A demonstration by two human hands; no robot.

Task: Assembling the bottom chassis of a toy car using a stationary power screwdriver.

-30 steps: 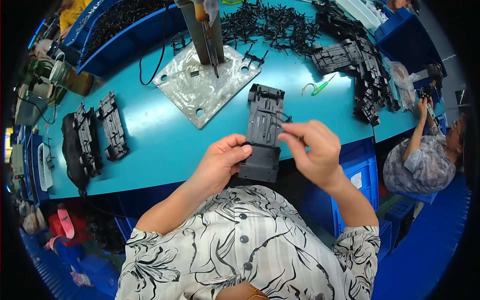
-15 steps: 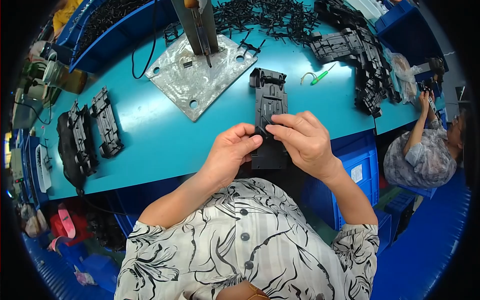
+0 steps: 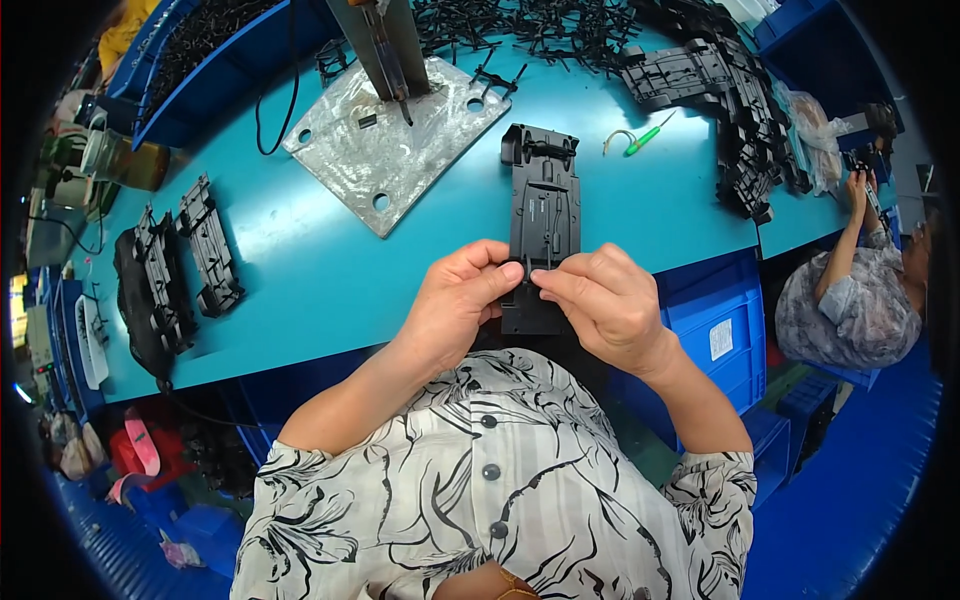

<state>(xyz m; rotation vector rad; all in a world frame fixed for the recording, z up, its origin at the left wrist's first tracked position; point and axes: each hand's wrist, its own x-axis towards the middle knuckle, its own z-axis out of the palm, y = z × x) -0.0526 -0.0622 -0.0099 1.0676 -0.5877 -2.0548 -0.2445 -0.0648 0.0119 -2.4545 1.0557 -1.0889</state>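
- Black car base: held over the table's near edge.
- Left hand — pinching the base's left side.
- Right hand — fingertips close together, grip unclear; it has moved inward beside the left thumb, so work seems centred there.

The white label on the blue crate and pale marks on the black toy-car chassis are unreadable.
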